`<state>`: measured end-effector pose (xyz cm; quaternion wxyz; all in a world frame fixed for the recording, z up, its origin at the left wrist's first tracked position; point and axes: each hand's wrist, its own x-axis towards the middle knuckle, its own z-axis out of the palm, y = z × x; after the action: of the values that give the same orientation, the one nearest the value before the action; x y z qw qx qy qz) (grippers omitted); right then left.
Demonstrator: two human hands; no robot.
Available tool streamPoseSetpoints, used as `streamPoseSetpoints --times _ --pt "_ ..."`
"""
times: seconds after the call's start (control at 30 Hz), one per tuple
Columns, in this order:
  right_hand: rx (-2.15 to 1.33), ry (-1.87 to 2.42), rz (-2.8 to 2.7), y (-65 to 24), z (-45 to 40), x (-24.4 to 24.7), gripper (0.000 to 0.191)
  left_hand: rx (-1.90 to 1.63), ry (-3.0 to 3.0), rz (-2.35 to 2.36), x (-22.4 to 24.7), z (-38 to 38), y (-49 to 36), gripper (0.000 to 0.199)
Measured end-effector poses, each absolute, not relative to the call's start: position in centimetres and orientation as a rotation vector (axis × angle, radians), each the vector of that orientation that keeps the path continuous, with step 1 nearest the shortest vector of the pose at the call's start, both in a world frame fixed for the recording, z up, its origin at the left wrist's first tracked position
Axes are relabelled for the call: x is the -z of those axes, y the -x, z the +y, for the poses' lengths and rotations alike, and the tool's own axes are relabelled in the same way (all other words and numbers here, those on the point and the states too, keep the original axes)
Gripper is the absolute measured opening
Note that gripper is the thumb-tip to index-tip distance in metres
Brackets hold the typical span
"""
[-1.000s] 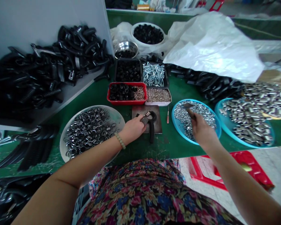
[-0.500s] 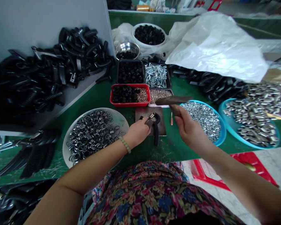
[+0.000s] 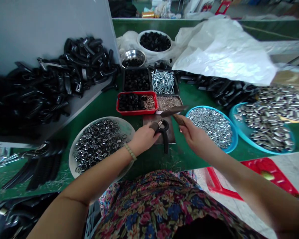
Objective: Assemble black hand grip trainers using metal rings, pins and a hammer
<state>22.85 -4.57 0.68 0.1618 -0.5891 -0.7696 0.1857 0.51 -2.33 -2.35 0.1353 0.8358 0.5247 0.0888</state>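
Note:
My left hand [image 3: 144, 136], with a bead bracelet at its wrist, is closed around a black curved handle part [image 3: 165, 143] with a ring-shaped end and a small shiny metal piece [image 3: 160, 122] on it. The part lies over a flat metal plate [image 3: 171, 132] on the bench. In my right hand [image 3: 194, 136] is a hammer [image 3: 173, 111], gripped by its short wooden handle. The hammer head hangs just above and beyond the ring end, apart from it as far as I can tell. My left fingers partly cover the handle part.
Left of the plate sits a round tray of metal rings [image 3: 73, 151]. Behind it stand a red box [image 3: 137, 113] of black pieces and pins, and a box of screws [image 3: 163, 83]. Blue basins [image 3: 236, 136] of metal parts stand at right. Black handles [image 3: 72, 73] are heaped at left.
The hammer has come down and left, closer to the ring end of the handle part. My left hand still holds that part over the plate. The view has shifted slightly.

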Motion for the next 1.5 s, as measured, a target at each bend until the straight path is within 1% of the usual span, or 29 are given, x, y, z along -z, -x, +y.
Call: streamPoseSetpoints --times 0.07,0.13,0.2,0.23,0.37,0.5,0.6,0.73,0.83,0.9,1.03,1.17,1.33,1.5 --pt "-0.537 1.682 -2.175 -22.5 -5.3 -0.7 0.045 -0.469 -2.382 1.631 0.8 0.5 -0.1 0.037" --pt "-0.626 1.749 -2.274 -22.0 -5.7 -0.5 0.044 -0.574 -2.411 1.710 -0.4 4.2 -0.8 0.037" --pt "-0.712 1.753 -2.351 -21.8 -5.8 -0.3 0.044 -0.466 -2.535 1.641 -0.7 7.8 -2.7 0.035" --pt "-0.701 1.724 -2.319 -21.8 -5.8 -0.3 0.045 -0.388 -2.576 1.597 -0.5 9.3 -3.9 0.032" --pt "-0.483 1.693 -1.955 -23.3 -6.3 -1.0 0.044 -0.168 -2.626 1.530 1.2 12.3 -7.7 0.026" --pt "-0.464 1.803 -1.744 -25.1 -6.8 -0.7 0.045 -0.230 -2.619 1.564 2.0 12.7 -8.3 0.026" --pt "-0.508 1.777 -1.704 -25.7 -6.8 0.5 0.046 -0.329 -2.555 1.564 1.6 13.0 -8.1 0.028" --pt "-0.553 1.734 -1.726 -26.0 -6.7 1.7 0.043 -0.512 -2.370 1.536 0.8 11.7 -7.4 0.029" --pt "-0.569 1.709 -1.728 -26.2 -6.9 2.0 0.041 -0.662 -2.192 1.425 0.8 8.0 -5.9 0.020" --pt "-0.582 1.710 -1.716 -26.2 -7.1 2.1 0.041 -0.699 -2.099 1.344 1.6 4.8 -4.7 0.017" --pt "-0.605 1.715 -1.698 -26.2 -7.4 2.2 0.042 -0.672 -2.124 1.381 4.2 -0.1 -3.2 0.018" --pt "-0.633 1.729 -1.688 -26.0 -7.6 2.0 0.045 -0.668 -2.257 1.406 6.0 -1.2 -3.4 0.018" --pt "-0.647 1.695 -1.669 -26.1 -8.0 2.1 0.045 -0.512 -2.479 1.455 6.1 -1.0 -3.9 0.027" --pt "-0.637 1.700 -1.658 -26.3 -8.3 2.5 0.045 -0.310 -2.710 1.407 5.8 -1.3 -3.9 0.028"
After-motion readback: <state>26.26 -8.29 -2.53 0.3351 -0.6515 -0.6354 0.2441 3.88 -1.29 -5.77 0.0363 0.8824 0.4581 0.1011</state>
